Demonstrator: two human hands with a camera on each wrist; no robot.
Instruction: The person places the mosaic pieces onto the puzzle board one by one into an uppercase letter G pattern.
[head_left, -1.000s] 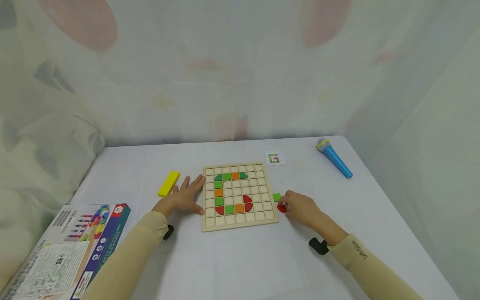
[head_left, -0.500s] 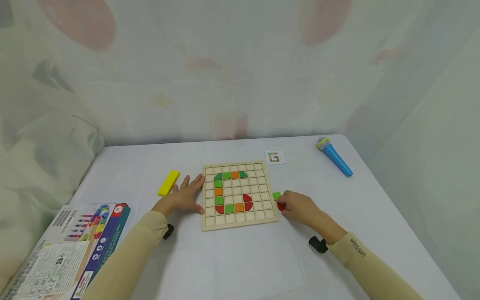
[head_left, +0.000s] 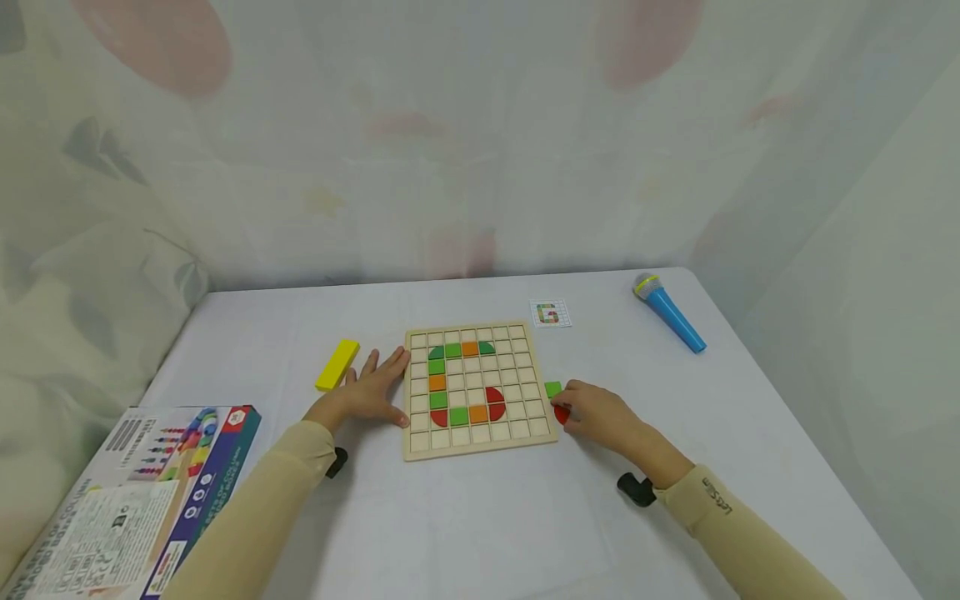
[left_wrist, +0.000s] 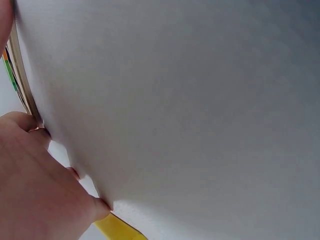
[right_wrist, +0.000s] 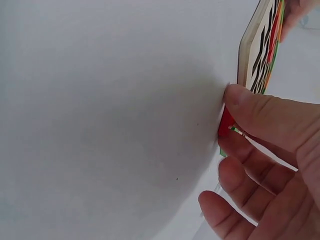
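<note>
a person is sitting at a white table (head_left: 480, 517) with a wooden grid board (head_left: 477, 389) lying flat near its middle. the left hand (head_left: 365, 392) is resting flat on the table with fingers spread and straight, its fingertips touching the board's left edge. just beyond its outer fingers a yellow block (head_left: 337, 365) is lying on the table.

the right hand (head_left: 600, 412) is sitting just off the board's right edge, its thumb and fingers pinching a small red piece (head_left: 562, 413) against the table top; the right wrist view is showing the red piece (right_wrist: 226, 121) under the thumb tip, close to the board's side. a green square piece (head_left: 552, 389) is lying just beside it, also near the right edge.

coloured pieces are filling part of the grid. a small pattern card (head_left: 551, 314) is lying past the board's far right corner. a blue toy microphone (head_left: 667, 313) is lying well apart toward the far right corner, and a printed box (head_left: 135, 500) is sitting at the near left edge. bare table is stretching in front of the board.
</note>
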